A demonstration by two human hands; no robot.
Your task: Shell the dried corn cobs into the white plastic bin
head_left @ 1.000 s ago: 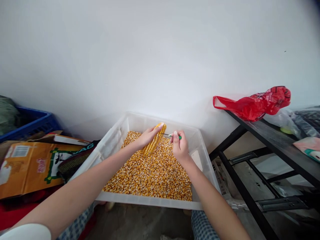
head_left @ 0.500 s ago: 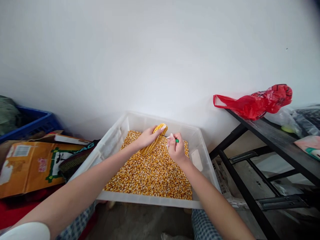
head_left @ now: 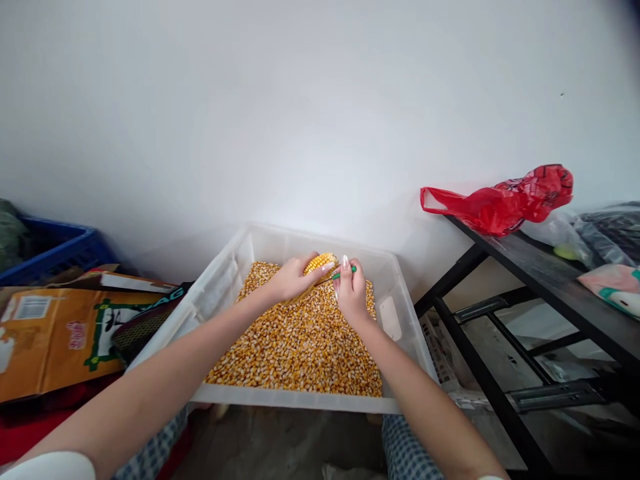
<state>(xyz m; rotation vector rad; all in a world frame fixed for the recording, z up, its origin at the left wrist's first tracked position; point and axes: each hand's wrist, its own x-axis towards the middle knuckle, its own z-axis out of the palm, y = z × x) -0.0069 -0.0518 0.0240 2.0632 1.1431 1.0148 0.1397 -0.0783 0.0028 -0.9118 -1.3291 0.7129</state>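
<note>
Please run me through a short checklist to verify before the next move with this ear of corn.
1. Ear of corn gripped: ok, the left hand holds it.
2. Green-handled tool in hand: ok, the right hand holds it.
3. Both hands over the translucent plastic bin: ok.
4. Loose kernels below the bin's front rim: ok.
5. Tool tip clear of the left fingers: cannot tell, the tip is not clearly visible.
6. Red plastic bag apart from the bin: ok, it lies on the black shelf.
</note>
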